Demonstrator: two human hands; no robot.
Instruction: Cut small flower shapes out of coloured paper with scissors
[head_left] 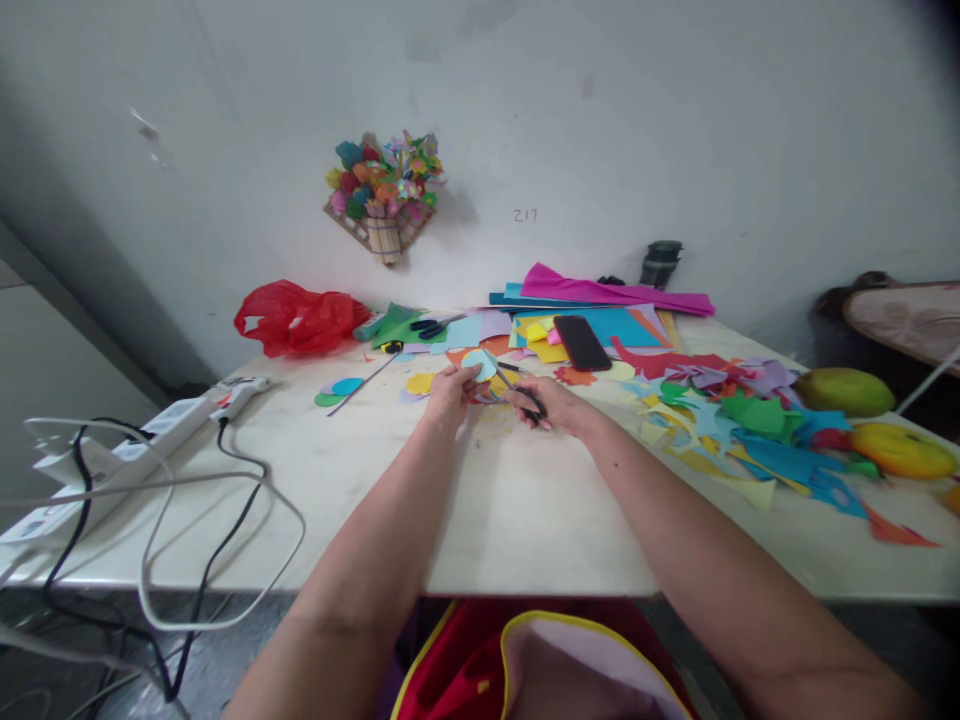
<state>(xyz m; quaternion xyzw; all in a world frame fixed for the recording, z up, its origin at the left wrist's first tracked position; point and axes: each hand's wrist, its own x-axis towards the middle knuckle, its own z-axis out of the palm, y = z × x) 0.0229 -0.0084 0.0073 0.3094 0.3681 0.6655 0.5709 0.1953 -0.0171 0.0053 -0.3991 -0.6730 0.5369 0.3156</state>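
My left hand (450,392) is closed on a small light-blue paper piece (478,364) held just above the white table (517,500). My right hand (551,405) grips black-handled scissors (517,388), whose blades point up-left into the paper piece. Both hands meet at the middle of the table, over small coloured paper bits. A black phone (581,342) lies on coloured sheets just behind my right hand.
Cut paper scraps (750,420) cover the right side, with two mangoes (844,392) beyond. A second pair of scissors (431,326), a red plastic bag (296,318) and paper sheets (615,295) lie at the back. A power strip with cables (127,450) sits left.
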